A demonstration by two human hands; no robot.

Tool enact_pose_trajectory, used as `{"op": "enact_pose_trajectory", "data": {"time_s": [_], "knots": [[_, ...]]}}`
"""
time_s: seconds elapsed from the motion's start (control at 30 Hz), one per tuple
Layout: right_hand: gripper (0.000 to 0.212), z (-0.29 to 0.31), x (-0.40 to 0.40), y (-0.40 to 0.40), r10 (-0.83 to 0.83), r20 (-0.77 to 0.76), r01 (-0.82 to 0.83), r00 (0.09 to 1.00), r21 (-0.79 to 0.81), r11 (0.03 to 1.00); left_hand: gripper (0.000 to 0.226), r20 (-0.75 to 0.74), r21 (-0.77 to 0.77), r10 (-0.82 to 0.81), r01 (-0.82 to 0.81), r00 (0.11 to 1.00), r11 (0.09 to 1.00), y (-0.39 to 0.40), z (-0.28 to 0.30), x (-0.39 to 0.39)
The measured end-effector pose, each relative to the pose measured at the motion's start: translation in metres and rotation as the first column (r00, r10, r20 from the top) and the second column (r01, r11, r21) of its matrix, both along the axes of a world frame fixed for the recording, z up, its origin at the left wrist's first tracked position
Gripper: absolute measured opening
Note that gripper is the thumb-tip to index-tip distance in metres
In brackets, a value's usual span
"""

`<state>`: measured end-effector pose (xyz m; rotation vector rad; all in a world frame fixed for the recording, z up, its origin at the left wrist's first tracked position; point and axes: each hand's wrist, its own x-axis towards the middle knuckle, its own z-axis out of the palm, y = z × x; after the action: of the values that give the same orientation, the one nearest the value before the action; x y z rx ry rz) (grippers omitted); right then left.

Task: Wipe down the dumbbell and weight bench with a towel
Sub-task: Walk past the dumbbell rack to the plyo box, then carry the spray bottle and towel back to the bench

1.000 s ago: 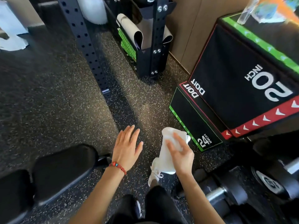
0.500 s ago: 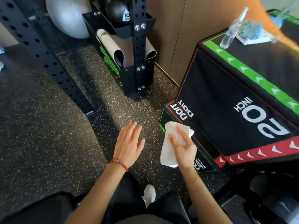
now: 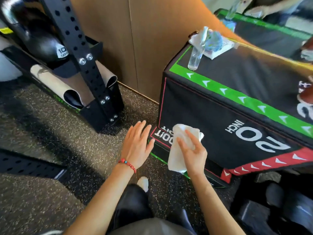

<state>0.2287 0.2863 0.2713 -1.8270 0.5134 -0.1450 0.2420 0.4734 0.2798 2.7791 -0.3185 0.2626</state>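
Note:
My right hand (image 3: pixel 193 152) grips a white towel (image 3: pixel 177 150), which hangs folded in front of the black plyo box (image 3: pixel 203 116). My left hand (image 3: pixel 137 146), with a red bead bracelet at the wrist, hovers flat with fingers spread over the speckled floor, holding nothing. Dark dumbbell ends (image 3: pixel 274 200) show blurred at the bottom right. The weight bench is out of view.
On the plyo box stand a clear spray bottle (image 3: pixel 196 53) and a pile of cloths (image 3: pixel 213 43). A black perforated rack upright (image 3: pixel 79 56) holds rolled mats (image 3: pixel 50 82) and a kettlebell (image 3: pixel 44 43). A wooden wall panel (image 3: pixel 135 48) is behind. My shoe (image 3: pixel 143 183) is on the floor.
The view has swung up and right: the bench slid out of sight and the box top with the bottle came in. Both hands kept their pose, the towel still in the right.

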Motion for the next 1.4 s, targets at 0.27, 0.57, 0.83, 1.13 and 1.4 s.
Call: {"op": "enact_pose_trajectory", "data": {"time_s": [0.27,0.57,0.83,1.13,1.4], "knots": [[0.033,0.036,0.069,0.009,-0.241,0.063,0.238,0.968,0.055,0.970,0.043,0.088,-0.084,-0.193,0.200,0.977,0.976,-0.004,0.026,0.107],[0.031,0.068,0.127,-0.026,-0.362,0.164,0.357,0.917,0.061,0.932,0.048,0.156,-0.171,-0.250,0.276,0.956,0.946,-0.046,0.061,0.195],[0.031,0.074,0.175,-0.061,-0.326,0.216,0.320,0.920,0.062,0.945,0.048,0.131,-0.339,-0.222,0.254,0.966,0.906,-0.102,0.079,0.262],[0.034,0.070,0.206,-0.080,-0.285,0.207,0.273,0.936,0.086,0.958,0.040,0.087,-0.684,-0.076,0.115,0.993,0.721,-0.144,0.087,0.308],[0.033,0.068,0.209,-0.075,-0.320,0.217,0.301,0.922,0.115,0.947,0.033,-0.039,-0.807,-0.121,0.040,0.992,0.589,-0.157,0.077,0.320]]}}
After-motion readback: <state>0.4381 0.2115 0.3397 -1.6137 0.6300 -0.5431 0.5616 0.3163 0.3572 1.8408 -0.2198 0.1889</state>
